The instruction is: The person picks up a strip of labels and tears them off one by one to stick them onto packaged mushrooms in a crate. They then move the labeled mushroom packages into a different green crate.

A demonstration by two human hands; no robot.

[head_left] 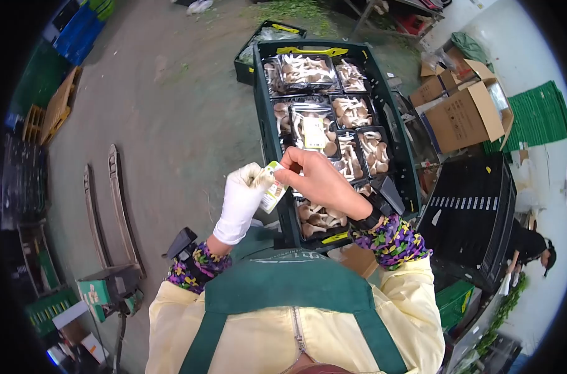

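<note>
Between my two hands is a printed label (273, 197), white and green. My left hand (241, 194), in a white glove, pinches it at its upper left. With bare fingers, my right hand (321, 179) grips the label's upper right corner. Both hands are over the near left side of a dark green crate (263, 124). Inside the crate are several black trays of brown-capped mushrooms under clear film. One mushroom tray (318, 115) near the middle bears a white and yellow label (314, 132). My right hand and wrist hide part of the trays below.
Behind the crate stands a smaller dark crate (245, 70) with clear plastic in it. Cardboard boxes (461, 118) and stacked black crates (467, 218) are on the right. A pallet jack (112, 280) lies to the left. Another person (531, 243) is at far right.
</note>
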